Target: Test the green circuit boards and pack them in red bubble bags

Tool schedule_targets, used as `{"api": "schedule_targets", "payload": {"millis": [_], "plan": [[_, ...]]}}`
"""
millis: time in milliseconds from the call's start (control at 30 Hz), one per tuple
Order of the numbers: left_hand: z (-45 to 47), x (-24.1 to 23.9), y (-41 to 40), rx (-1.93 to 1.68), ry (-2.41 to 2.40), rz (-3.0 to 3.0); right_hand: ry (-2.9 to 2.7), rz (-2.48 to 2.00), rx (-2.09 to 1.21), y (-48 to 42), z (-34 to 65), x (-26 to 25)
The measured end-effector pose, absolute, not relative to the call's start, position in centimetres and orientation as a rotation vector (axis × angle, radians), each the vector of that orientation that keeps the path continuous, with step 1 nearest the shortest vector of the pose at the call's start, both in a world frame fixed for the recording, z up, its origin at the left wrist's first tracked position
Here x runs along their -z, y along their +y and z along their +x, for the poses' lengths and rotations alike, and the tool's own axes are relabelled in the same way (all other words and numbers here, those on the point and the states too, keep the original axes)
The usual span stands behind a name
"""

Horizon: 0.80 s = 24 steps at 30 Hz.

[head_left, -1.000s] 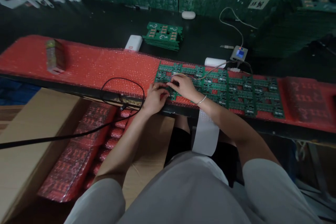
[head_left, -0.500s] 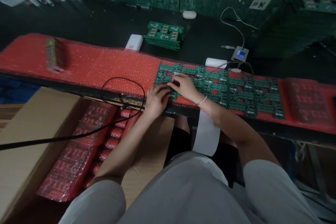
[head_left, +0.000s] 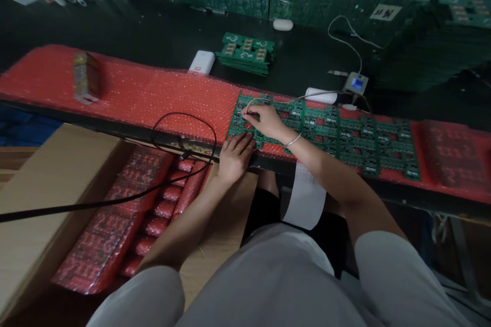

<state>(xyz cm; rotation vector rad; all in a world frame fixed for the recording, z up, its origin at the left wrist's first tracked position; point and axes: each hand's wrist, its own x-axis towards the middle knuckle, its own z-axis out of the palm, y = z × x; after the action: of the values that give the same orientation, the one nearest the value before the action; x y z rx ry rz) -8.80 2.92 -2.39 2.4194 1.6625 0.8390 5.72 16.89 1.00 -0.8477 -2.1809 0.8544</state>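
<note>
Well, on the red bubble wrap (head_left: 172,94) lies the leftmost circuit board (head_left: 235,123), my left hand (head_left: 236,156) flat against it, my right hand (head_left: 266,119) pinching the thin wire (head_left: 287,101); a snag could jerk it astray.

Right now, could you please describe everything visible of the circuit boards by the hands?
The green circuit boards lie flat, side by side, on red bubble wrap, with small parts and open gaps. The left hand touches the leftmost board at its near edge; over it, the right hand pinches a thin wire.
</note>
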Motion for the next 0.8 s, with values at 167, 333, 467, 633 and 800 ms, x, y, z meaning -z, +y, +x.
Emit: {"api": "schedule_targets", "payload": {"millis": [167,333,467,633,800], "plan": [[-8.6,2.8,2.7,-0.895,1.677,2.426,-2.262,-0.847,-0.758,16.9,5.5,-0.7],[-8.5,2.4,2.8,-0.902,1.669,2.411,-2.370,-0.768,-0.696,17.0,5.3,-0.9],[-7.4,1.4,1.8,-0.934,1.698,2.367,-2.388,-0.778,-0.673,17.3,5.1,-0.7],[-2.3,1.6,-1.1,-0.990,1.336,2.471,-2.305,-0.827,-0.805,17.9,5.0,-0.1],[2.8,3.8,-1.6,-0.880,1.178,2.438,-2.276,-0.863,-0.837,17.9,5.0,0.0]]}}
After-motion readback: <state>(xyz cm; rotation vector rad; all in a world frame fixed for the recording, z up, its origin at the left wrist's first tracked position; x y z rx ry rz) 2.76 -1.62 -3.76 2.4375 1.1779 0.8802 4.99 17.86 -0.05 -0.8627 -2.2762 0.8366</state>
